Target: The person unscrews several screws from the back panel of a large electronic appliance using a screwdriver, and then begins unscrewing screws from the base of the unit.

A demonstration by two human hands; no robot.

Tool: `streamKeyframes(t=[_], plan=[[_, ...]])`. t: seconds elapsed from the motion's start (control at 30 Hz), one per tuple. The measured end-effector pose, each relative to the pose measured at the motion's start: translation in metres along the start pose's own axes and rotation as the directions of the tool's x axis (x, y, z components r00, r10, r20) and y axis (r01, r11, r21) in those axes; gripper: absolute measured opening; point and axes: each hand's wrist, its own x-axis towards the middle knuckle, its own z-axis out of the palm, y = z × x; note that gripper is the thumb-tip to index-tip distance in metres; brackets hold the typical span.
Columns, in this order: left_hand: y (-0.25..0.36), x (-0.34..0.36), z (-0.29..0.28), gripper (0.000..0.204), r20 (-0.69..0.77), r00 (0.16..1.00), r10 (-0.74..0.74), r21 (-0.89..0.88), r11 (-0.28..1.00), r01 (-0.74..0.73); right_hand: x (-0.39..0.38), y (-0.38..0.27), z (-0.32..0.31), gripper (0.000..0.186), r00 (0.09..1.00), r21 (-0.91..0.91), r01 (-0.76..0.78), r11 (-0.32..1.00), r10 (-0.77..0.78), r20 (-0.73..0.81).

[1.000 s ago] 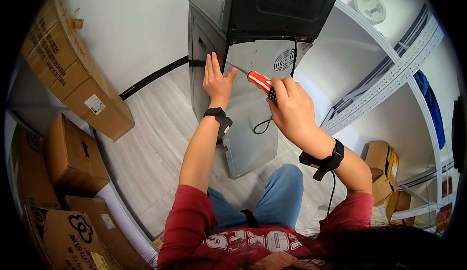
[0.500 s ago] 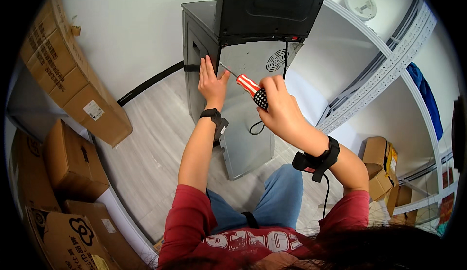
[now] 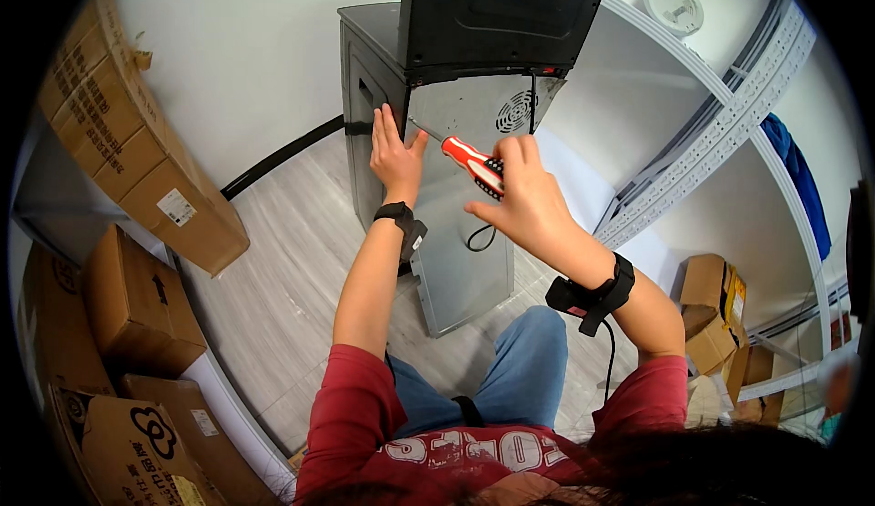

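A screwdriver (image 3: 471,161) with a red, white and black handle slants toward a dark grey metal cabinet (image 3: 375,77). Its tip meets the left edge of the cabinet's grey back panel (image 3: 460,105); any screw there is too small to make out. My right hand (image 3: 529,191) has its fingers on the rear of the handle, while the thumb stands away from it. Against the corner of the cabinet rests my left hand (image 3: 396,164), fingers straight and thumb apart, holding nothing. Round vent slots (image 3: 517,111) mark the panel's right part.
A black upright part (image 3: 506,14) rises from the cabinet top. A black cable (image 3: 481,235) hangs down the back. Cardboard boxes (image 3: 141,301) line the left side. White metal shelving (image 3: 693,155) stands at right, with more boxes (image 3: 715,310) low down.
The screwdriver handle has turned, showing more red and less of the dotted black part. My right thumb has come off the handle. My left hand stays against the cabinet.
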Motion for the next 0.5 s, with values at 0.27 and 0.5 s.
streamKeyframes(t=[0.27,0.5], plan=[[0.004,0.002,0.002,0.075,-0.012,1.0,-0.021,-0.02,1.0,0.021,0.003,0.001,0.006,0.038,0.992,-0.29,0.049,0.956,-0.08,-0.095],[0.003,0.0,-0.001,0.074,0.021,0.998,-0.062,-0.023,0.998,0.062,-0.001,-0.016,0.004,0.041,0.985,-0.156,0.166,0.974,-0.171,-0.017]])
